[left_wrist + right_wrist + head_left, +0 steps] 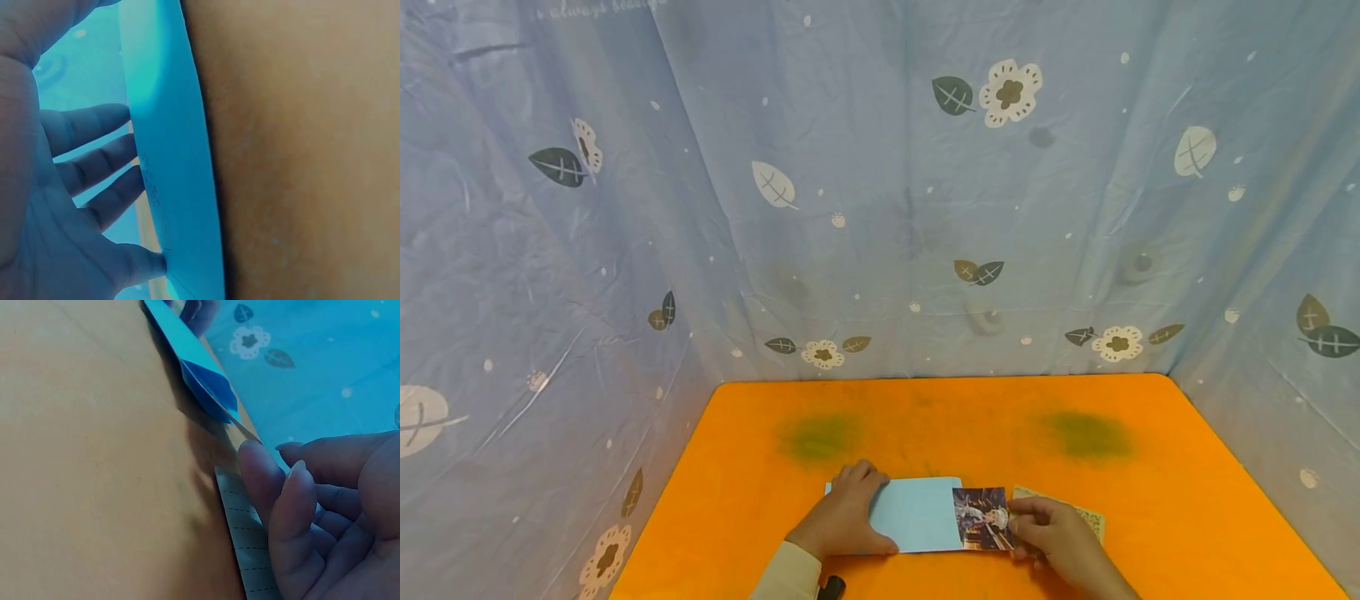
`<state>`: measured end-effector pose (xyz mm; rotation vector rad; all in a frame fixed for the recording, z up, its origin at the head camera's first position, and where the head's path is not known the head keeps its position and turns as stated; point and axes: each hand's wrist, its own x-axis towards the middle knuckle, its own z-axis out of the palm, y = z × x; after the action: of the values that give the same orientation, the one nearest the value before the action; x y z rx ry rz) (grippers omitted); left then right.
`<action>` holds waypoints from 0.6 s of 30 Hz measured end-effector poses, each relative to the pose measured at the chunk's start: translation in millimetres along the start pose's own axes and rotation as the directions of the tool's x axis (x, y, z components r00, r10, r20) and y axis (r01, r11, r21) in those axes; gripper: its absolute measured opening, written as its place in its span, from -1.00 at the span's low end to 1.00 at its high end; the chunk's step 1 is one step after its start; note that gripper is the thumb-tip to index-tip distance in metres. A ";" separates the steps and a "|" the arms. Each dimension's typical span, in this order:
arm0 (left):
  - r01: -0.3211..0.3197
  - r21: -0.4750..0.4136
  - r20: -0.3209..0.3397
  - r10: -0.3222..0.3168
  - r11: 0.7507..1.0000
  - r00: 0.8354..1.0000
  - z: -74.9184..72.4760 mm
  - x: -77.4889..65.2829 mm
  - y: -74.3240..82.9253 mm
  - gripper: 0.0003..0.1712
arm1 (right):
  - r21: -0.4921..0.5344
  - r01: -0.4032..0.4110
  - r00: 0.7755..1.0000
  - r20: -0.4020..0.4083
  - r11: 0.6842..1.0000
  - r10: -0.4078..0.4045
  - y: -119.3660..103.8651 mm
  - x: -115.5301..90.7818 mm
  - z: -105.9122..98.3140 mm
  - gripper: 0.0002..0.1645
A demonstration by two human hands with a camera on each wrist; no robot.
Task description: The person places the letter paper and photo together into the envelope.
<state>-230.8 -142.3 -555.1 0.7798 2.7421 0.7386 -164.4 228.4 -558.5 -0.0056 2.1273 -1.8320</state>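
A light blue paper envelope (917, 517) lies lengthwise on the orange table. My left hand (850, 512) holds its left end, thumb at the near edge and fingertips along the far edge. At the right, a dark printed photo card (981, 518) sits by the envelope's mouth, and my right hand (1060, 537) pinches its right edge. In the right wrist view the mouth of the envelope (187, 344) gapes, with the card's thin edge reaching it; how deep it sits is unclear. Partly under my right hand lies a yellowish patterned card (1096, 523).
The orange tabletop (925, 425) carries two dark greenish smudges toward the back. Bluish curtains (880, 208) with leaf and flower prints stand behind the table and on both sides. A small black object (831, 588) shows beside my left sleeve.
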 end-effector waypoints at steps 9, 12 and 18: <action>-0.006 0.001 -0.006 0.006 1.000 1.000 -0.1 0.1 0.1 0.06 | 0.004 0.003 0.999 0.039 1.000 -0.004 -1.4 0.8 2.3 -0.40; -0.010 0.005 -0.009 0.010 1.000 1.000 0.4 0.3 -0.4 0.06 | 0.010 0.005 0.999 0.044 1.000 -0.006 -1.9 0.2 4.4 -0.41; -0.011 0.006 -0.009 0.011 1.000 1.000 0.8 0.5 -1.0 0.06 | 0.016 -0.010 0.999 0.040 1.000 0.009 -3.3 -1.1 9.9 -0.41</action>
<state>-231.3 -142.5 -556.4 0.7951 2.7509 0.7385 -161.6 218.6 -556.2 -0.0278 2.0825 -1.8279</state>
